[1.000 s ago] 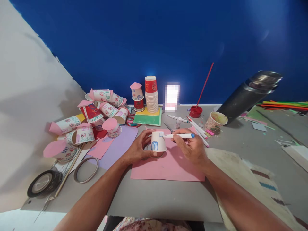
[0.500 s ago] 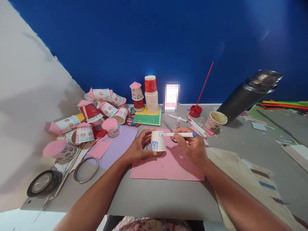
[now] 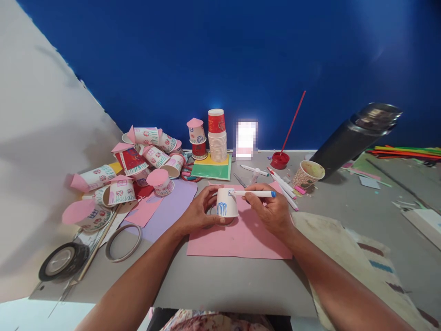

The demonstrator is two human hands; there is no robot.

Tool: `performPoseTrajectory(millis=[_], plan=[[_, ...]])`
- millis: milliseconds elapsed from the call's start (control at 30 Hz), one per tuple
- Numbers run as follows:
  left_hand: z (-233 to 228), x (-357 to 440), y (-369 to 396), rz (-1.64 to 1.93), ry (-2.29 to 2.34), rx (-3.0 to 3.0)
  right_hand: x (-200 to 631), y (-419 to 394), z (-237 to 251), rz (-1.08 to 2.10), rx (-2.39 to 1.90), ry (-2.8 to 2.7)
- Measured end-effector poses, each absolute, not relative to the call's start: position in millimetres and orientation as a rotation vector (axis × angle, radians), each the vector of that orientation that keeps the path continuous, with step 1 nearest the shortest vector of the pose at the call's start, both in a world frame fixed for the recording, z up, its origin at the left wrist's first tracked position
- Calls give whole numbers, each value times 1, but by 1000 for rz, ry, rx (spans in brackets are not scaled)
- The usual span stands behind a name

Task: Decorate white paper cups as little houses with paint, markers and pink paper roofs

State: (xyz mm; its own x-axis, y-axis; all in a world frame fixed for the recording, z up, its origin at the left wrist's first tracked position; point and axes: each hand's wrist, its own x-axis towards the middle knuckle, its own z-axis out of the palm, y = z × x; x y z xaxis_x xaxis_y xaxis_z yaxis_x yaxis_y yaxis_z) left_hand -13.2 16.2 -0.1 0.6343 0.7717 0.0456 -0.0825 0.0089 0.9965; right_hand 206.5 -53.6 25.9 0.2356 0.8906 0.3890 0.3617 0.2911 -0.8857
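Observation:
A white paper cup (image 3: 225,203) stands upside down over the pink paper (image 3: 237,243), with blue drawn strokes and a small blue square on its side. My left hand (image 3: 200,212) holds it from the left, thumb low near the rim and fingers behind. In my right hand (image 3: 272,209) is a white marker with a blue end (image 3: 257,193), held level. The marker's tip touches the cup at the small square. A roll of tape, partly hidden by the cup and my left hand, appears to lie beneath it.
Decorated paper cups (image 3: 120,188) with pink roofs are heaped at the left. A cup stack (image 3: 217,138) stands at the back. Several markers (image 3: 282,184), scissors (image 3: 239,179), a patterned cup (image 3: 308,172) and a dark flask (image 3: 347,138) lie beyond my right hand. Tape rolls (image 3: 64,261) sit front left.
My right hand and the marker have shifted slightly left, and the tip is now inside the small blue square. My left hand and the cup stay nearly in place.

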Motion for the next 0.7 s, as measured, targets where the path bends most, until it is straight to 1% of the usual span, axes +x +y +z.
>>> performPoseTrajectory(millis=[400, 700], plan=[[-6, -15, 18, 732, 613, 1429, 212, -52, 21, 552, -1311, -1298], [-4, -15, 18, 737, 608, 1429, 213, -53, 20, 467, -1298, -1360]])
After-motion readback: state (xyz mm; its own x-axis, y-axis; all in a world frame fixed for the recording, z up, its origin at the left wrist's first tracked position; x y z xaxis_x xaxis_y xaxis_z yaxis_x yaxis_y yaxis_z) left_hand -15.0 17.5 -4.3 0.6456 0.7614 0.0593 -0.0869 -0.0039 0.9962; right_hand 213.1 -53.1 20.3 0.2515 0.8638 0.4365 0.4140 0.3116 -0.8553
